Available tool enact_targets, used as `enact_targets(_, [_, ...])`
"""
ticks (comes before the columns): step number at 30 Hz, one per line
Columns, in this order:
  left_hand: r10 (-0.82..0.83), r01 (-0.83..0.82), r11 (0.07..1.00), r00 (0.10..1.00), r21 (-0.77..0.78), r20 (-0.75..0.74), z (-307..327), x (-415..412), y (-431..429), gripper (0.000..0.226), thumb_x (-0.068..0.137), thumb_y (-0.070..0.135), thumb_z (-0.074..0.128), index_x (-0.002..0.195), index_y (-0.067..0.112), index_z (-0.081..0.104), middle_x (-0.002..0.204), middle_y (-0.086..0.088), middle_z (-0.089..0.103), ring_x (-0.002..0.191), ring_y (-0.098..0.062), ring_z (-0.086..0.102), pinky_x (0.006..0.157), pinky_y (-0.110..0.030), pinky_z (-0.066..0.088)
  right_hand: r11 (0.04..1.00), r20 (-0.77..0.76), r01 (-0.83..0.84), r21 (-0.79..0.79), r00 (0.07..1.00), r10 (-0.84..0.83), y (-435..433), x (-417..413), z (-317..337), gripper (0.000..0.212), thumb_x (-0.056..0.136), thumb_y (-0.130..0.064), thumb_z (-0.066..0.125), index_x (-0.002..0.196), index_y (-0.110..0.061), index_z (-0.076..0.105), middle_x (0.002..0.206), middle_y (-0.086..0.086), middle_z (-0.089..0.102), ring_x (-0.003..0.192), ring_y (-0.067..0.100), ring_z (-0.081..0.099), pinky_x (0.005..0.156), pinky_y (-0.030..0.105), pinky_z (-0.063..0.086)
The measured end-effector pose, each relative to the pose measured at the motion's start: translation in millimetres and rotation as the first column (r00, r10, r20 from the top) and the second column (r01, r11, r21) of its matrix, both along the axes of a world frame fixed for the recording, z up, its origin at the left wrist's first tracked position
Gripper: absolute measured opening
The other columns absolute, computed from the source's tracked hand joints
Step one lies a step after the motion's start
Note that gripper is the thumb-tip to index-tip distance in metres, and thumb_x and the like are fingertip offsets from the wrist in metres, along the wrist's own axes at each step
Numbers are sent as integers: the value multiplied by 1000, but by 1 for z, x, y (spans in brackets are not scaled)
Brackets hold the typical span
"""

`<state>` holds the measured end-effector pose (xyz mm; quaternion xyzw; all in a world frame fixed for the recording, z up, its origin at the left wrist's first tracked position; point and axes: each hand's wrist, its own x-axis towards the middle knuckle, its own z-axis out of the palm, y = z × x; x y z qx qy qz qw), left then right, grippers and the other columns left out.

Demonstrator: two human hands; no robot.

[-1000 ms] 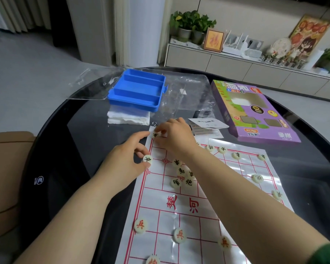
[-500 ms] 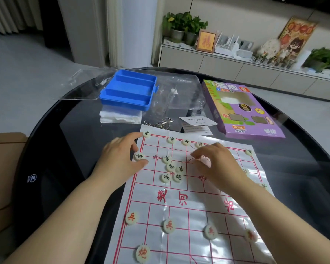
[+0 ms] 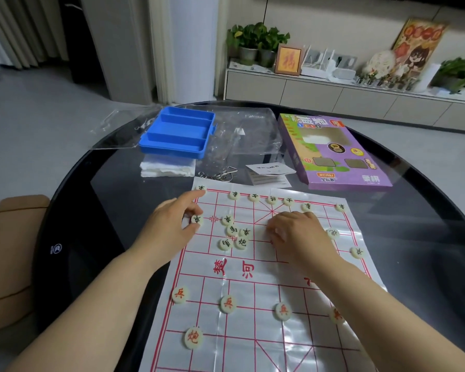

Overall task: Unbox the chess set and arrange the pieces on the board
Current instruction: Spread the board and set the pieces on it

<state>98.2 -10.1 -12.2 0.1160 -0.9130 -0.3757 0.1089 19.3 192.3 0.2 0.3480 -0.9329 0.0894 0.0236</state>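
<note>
A round dark glass table (image 3: 105,210) fills my feed, with a low cabinet and potted plants behind it. The printed xiangqi board (image 3: 253,345) lies flat on the near side. The emptied blue tray (image 3: 177,135) and the purple box (image 3: 333,154) sit well apart from it at the far edge.

A second ago the right hand (image 3: 298,234) was reaching across to the far left corner. It has since pulled back, and now lies palm down over the far palace lines with its fingers curved onto the sheet. I cannot tell whether it hides a piece. The corner piece (image 3: 200,188) it left behind sits on its point, so I judge that placement done.

The left hand (image 3: 169,229) has barely shifted. Its thumb and a curled finger pinch the edge piece (image 3: 196,218) on the board's left line, and its forefinger stretches up to just beside the corner piece.

The far back row now carries seven black pieces, with gaps next to both corners. A loose cluster (image 3: 232,232) of five black pieces waits unsorted between the hands. The red soldiers (image 3: 228,304) are already lined up nearer me.

My guess is that the cluster feeds those gaps next, and the edge piece goes to the soldier line.
</note>
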Motion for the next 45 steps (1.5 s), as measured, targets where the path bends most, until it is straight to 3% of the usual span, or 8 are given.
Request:
enact_targets(12, [-14,15,999,999,-30,45,7,-9,0,60,83,7,60,134,27,35,104,11,49,97,-4,49,80,-20,42,998,109,-16,57,994,9,9,1,1,27,92,-17,41,109,-14,61,124,-3,58,116,19,47,87,28,44])
enact_targets(16, [9,-9,1000,1000,3,15,5,-5,-6,62,81,4,61,135,24,36,101,9,51,97,-5,49,66,-8,35,999,113,-20,42,993,15,12,3,2,28,92,-17,40,111,-16,60,126,-5,56,118,17,46,87,28,44])
enact_targets(22, [27,-27,999,1000,46,-14,15,-8,-3,63,81,5,62,135,24,36,99,10,52,97,-5,50,74,-14,39,1000,116,-8,23,993,5,11,5,2,28,92,-16,40,111,-16,60,126,-6,56,118,16,46,86,28,43])
enact_targets(27, [-78,76,994,997,72,24,21,19,19,63,80,6,64,129,36,36,95,20,52,91,5,50,69,-2,35,1000,113,-4,14,994,3,11,4,0,27,91,-16,41,110,-16,61,125,-5,57,117,17,47,85,28,43])
enact_targets(33, [-140,132,984,988,118,58,14,41,39,69,78,5,66,97,60,28,92,17,55,90,7,52,68,7,35,999,232,-37,-33,972,43,18,3,7,34,91,-11,45,123,-16,55,132,-3,53,123,17,45,97,25,37])
enact_targets(36, [-192,182,977,977,109,91,16,34,49,66,79,9,66,103,58,30,91,19,54,90,3,52,66,5,37,997,236,-36,-71,970,52,27,11,12,34,90,-11,48,122,-17,55,131,-2,53,123,17,43,98,23,32])
enact_targets(40, [-282,269,958,947,100,152,21,16,71,64,83,10,62,130,42,32,91,23,48,90,-2,52,67,-2,39,996,207,16,-93,978,3,42,18,16,32,91,-11,47,120,-17,57,129,-2,55,121,17,43,95,21,31])
enact_targets(45, [-377,382,924,912,0,161,22,-6,102,63,84,11,60,134,36,32,98,14,50,95,-11,54,69,-11,43,972,160,155,-177,979,-127,69,18,24,27,91,-11,48,115,-15,60,123,-2,59,119,16,44,90,17,29])
